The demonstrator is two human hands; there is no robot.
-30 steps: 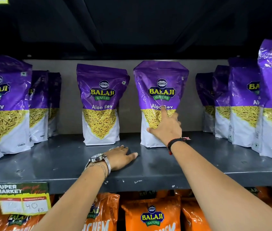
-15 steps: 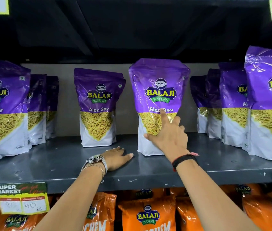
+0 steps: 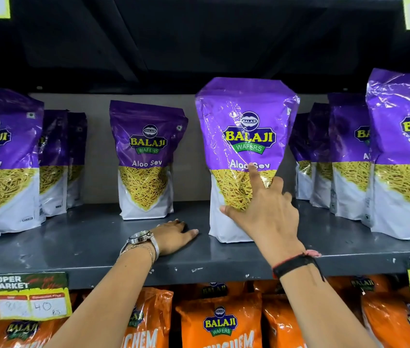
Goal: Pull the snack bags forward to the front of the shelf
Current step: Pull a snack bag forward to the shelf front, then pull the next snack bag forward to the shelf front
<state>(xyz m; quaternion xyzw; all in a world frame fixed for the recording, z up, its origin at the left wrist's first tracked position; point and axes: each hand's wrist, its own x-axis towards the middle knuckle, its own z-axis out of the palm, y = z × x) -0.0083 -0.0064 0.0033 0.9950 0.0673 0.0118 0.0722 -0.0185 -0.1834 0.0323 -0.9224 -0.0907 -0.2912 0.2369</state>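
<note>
A purple Balaji Aloo Sev snack bag (image 3: 246, 126) stands upright on the grey shelf (image 3: 86, 244), about midway between the back wall and the front edge. My right hand (image 3: 266, 217) grips its lower front, thumb on the left, index finger up the face, other fingers around the right side. My left hand (image 3: 173, 237) lies palm down on the shelf just left of that bag and holds nothing. A second purple bag (image 3: 146, 146) stands further back, to the left.
More purple bags stand in rows at the left (image 3: 10, 156) and right (image 3: 405, 151), the front ones near the edge. Orange snack bags (image 3: 220, 320) fill the shelf below. Price tags (image 3: 30, 295) hang on the shelf lip. The upper shelf is close overhead.
The bag under my right hand has slid forward from the back wall towards the front edge. My left hand has stayed on the shelf.
</note>
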